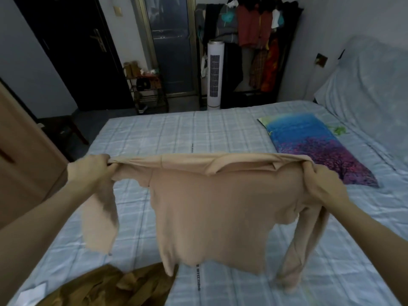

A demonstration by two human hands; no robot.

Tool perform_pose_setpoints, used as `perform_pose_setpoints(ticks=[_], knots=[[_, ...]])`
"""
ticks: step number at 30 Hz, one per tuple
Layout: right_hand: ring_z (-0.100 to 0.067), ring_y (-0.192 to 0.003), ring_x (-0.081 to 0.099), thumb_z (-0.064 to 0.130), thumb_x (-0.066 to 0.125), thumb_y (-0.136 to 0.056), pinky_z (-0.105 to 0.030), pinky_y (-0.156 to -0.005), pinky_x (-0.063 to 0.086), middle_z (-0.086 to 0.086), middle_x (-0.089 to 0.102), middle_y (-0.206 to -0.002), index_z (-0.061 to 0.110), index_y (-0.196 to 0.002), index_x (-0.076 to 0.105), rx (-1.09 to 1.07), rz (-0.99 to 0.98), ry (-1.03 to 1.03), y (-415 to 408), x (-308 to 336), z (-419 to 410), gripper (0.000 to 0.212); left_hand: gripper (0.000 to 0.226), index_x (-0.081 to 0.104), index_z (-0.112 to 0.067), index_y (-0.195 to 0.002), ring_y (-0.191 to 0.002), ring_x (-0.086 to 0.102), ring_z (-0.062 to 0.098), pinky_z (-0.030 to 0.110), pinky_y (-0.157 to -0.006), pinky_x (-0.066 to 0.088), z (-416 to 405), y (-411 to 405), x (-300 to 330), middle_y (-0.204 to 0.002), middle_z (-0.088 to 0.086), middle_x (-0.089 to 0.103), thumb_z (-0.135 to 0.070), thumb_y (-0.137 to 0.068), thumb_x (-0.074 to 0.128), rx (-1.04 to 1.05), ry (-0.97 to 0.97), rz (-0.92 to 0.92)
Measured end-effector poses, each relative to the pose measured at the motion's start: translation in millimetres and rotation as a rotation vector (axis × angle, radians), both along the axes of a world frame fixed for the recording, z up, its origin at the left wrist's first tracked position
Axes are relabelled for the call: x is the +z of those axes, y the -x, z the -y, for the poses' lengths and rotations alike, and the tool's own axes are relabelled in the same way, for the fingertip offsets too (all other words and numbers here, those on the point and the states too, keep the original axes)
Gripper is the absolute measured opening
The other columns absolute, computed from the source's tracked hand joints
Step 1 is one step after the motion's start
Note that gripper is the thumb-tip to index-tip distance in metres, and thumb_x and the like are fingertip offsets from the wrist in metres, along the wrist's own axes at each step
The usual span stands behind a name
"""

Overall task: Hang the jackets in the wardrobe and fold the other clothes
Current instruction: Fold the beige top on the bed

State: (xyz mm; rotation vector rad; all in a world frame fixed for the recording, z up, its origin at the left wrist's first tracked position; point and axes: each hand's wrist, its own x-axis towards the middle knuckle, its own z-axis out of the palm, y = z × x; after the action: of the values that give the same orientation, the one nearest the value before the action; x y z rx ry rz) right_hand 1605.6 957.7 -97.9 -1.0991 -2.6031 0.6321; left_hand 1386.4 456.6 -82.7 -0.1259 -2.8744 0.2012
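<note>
1. While the beige top [212, 208] hangs in the air over the middle of the bed [176, 133], its shoulder line runs left to right between the two hands, and that line is what the coming move turns on: the body drops straight down from both grips toward the near edge of the bed.
2. The left hand [88, 171] pinches the left shoulder end, fingers curled round bunched cloth; that sleeve dangles below it, clear of the sheet.
3. The right hand [324, 184] grips the right shoulder end the same way, fingers closed on the fabric; the long sleeve on that side falls beside the body and its cuff seems to touch the bed.
4. Both arms reach forward and spread wide at about the same height, so neither hand is nearer; the top is held taut and level.
5. My judgement: this one is for folding, and the next move is to lower it flat onto the bed, which needs both hands to come down together.
6. A brown garment [106, 286] lies crumpled at the near edge, partly under the hem, and could get in the way. A bright pillow [309, 142] lies toward the far right.
</note>
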Motion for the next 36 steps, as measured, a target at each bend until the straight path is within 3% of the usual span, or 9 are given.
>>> perform_pose_setpoints(ticks=[5,10,14,18,23,25,29,33,36], knots=[[-0.046,-0.091,0.062,0.051,0.021,-0.084,-0.046,-0.075,0.047,-0.029,0.066,-0.100,0.007,-0.104,0.065,0.077,-0.103,-0.271,-27,10,1,0.065,0.034,0.056,-0.027,-0.075,-0.073,0.062,0.030,0.030,-0.056,0.036,16,-14,11,-0.077,0.004,0.062,-0.053,-0.092,0.041,-0.053,0.022,-0.067],[-0.042,-0.082,0.063,0.042,0.027,-0.088,-0.040,-0.067,0.045,-0.026,0.068,-0.090,0.004,-0.094,0.069,0.204,-0.046,-0.289,-85,-21,25,0.056,0.041,0.054,-0.027,-0.078,-0.082,0.065,0.027,0.031,-0.061,0.040,44,-75,-17,-0.086,0.002,0.066,-0.063,-0.090,0.037,-0.022,0.065,0.043],[-0.032,-0.070,0.061,0.042,0.029,-0.094,-0.035,-0.060,0.044,-0.013,0.066,-0.076,0.010,-0.080,0.067,0.278,0.162,-0.228,-146,-73,54,0.052,0.036,0.052,-0.026,-0.082,-0.080,0.064,0.021,0.033,-0.071,0.042,76,-138,-76,-0.084,-0.003,0.067,-0.059,-0.091,0.040,-0.047,0.129,0.170],[-0.030,-0.076,0.064,0.047,0.032,-0.093,-0.034,-0.063,0.046,-0.008,0.067,-0.078,0.018,-0.076,0.063,0.328,0.397,-0.189,-211,-129,90,0.046,0.035,0.058,-0.020,-0.103,-0.101,0.058,0.024,0.040,-0.083,0.035,105,-216,-155,-0.105,0.002,0.065,-0.050,-0.089,0.046,-0.024,0.220,0.307],[-0.022,-0.069,0.061,0.056,0.026,-0.094,-0.036,-0.066,0.051,0.004,0.057,-0.064,0.027,-0.063,0.048,0.401,0.560,-0.024,-298,-199,149,0.048,0.067,0.060,-0.009,-0.125,-0.112,0.057,0.036,0.052,-0.087,0.035,155,-315,-254,-0.124,0.013,0.063,-0.057,-0.079,0.044,-0.067,0.142,0.501],[-0.022,-0.083,0.062,0.051,0.025,-0.098,-0.035,-0.073,0.050,0.005,0.060,-0.076,0.031,-0.073,0.054,0.494,0.650,-0.044,-325,-228,168,0.044,0.078,0.060,0.000,-0.124,-0.102,0.060,0.043,0.058,-0.080,0.041,176,-347,-295,-0.118,0.022,0.063,-0.055,-0.072,0.043,-0.121,0.164,0.554],[-0.020,-0.092,0.052,0.043,0.028,-0.098,-0.036,-0.075,0.045,0.002,0.055,-0.105,0.032,-0.110,0.057,0.634,0.831,-0.174,-372,-297,197,0.033,0.062,0.063,0.002,-0.106,-0.081,0.060,0.040,0.057,-0.073,0.044,203,-407,-354,-0.093,0.023,0.063,-0.048,-0.079,0.040,-0.122,0.161,0.650],[-0.033,-0.091,0.055,0.033,0.064,-0.083,-0.041,-0.065,0.048,-0.013,0.054,-0.115,0.018,-0.127,0.052,0.468,0.667,-0.128,-421,-342,228,0.048,0.061,0.059,-0.008,-0.127,-0.116,0.054,0.040,0.061,-0.105,0.026,207,-460,-387,-0.133,0.021,0.054,-0.054,-0.095,0.036,-0.121,0.174,0.543],[-0.036,-0.099,0.052,0.021,0.079,-0.067,-0.046,-0.074,0.050,-0.015,0.051,-0.121,0.013,-0.128,0.051,0.485,0.484,-0.143,-435,-355,258,0.068,0.055,0.050,-0.007,-0.127,-0.110,0.049,0.043,0.053,-0.105,0.025,169,-493,-379,-0.134,0.021,0.046,-0.046,-0.089,0.045,-0.069,-0.189,0.226]])
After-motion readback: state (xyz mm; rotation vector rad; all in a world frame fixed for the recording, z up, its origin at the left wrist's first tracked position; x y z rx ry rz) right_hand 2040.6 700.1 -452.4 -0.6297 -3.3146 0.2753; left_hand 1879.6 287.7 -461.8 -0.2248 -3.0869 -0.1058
